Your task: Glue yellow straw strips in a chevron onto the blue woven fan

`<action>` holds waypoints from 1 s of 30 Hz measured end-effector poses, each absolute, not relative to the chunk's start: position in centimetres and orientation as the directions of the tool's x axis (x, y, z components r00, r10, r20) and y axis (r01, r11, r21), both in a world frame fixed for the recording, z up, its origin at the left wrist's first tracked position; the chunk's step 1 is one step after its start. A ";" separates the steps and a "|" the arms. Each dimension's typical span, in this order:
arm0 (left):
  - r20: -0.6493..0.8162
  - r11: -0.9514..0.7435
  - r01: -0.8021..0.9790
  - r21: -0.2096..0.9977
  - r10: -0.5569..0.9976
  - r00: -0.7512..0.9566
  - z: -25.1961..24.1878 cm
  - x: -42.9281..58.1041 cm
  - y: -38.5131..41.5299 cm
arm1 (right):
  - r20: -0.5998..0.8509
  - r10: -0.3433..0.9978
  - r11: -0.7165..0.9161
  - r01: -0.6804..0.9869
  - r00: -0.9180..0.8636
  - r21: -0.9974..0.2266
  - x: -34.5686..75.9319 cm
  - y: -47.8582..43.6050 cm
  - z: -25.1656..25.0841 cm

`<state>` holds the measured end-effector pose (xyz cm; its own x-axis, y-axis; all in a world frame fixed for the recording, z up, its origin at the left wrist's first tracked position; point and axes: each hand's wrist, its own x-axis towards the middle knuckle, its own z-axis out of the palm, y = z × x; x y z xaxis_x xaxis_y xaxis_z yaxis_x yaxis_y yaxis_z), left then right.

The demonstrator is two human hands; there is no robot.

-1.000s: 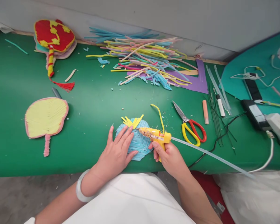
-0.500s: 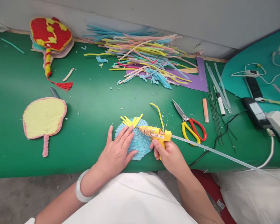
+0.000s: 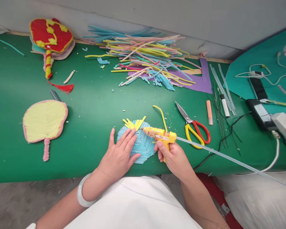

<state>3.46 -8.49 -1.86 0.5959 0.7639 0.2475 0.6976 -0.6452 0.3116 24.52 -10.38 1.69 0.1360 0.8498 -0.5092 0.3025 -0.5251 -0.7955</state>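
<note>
In the head view, the round blue panel of ribbed, fuzzy-looking strips (image 3: pixel 144 148) lies flat on the green-topped counter (image 3: pixel 92 105), close to its near edge, in front of the person. It looks light and somewhat flexible, with a soft surface that should not be slippery; its rim seems the best place to take hold. The short, bright yellow strips (image 3: pixel 140 123) fan out at its far edge; they look light and easily knocked askew, so a fingertip at their gathered base would suit them.

The left hand (image 3: pixel 120 156) is laid palm down over the panel's left part, fingers extended and slightly apart, thumb set away from them, fingertips at the base of the yellow strips. The right hand (image 3: pixel 173 157) is wrapped around the grip of the yellow plastic glue gun (image 3: pixel 159 135), its nozzle just beside the left fingertips; whether the tip touches the panel, I cannot tell. The long translucent glue stick (image 3: pixel 219 156) juts from the gun's back and could make it awkward to turn.
</note>
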 end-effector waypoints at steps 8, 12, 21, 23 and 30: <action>0.243 -0.642 0.702 0.308 0.767 0.594 -1.8 3.4 -8.5 | -0.462 0.869 -0.494 0.290 0.175 -0.820 24.7 -10.5 1.0; 0.236 -0.642 0.707 0.297 0.767 0.597 -1.8 3.4 -8.6 | -0.485 0.861 -0.508 0.295 0.151 -0.810 24.8 -10.1 1.5; 0.233 -0.639 0.708 0.302 0.769 0.595 -1.8 3.4 -8.5 | -0.477 0.859 -0.511 0.263 0.187 -0.818 24.7 -9.4 1.9; 0.238 -0.640 0.705 0.306 0.768 0.594 -1.8 3.4 -8.5 | -0.474 0.859 -0.510 0.254 0.192 -0.822 24.7 -9.3 1.9; 0.240 -0.634 0.703 0.323 0.773 0.587 -1.9 3.5 -8.5 | -0.462 0.866 -0.498 0.256 0.190 -0.829 24.7 -9.1 1.7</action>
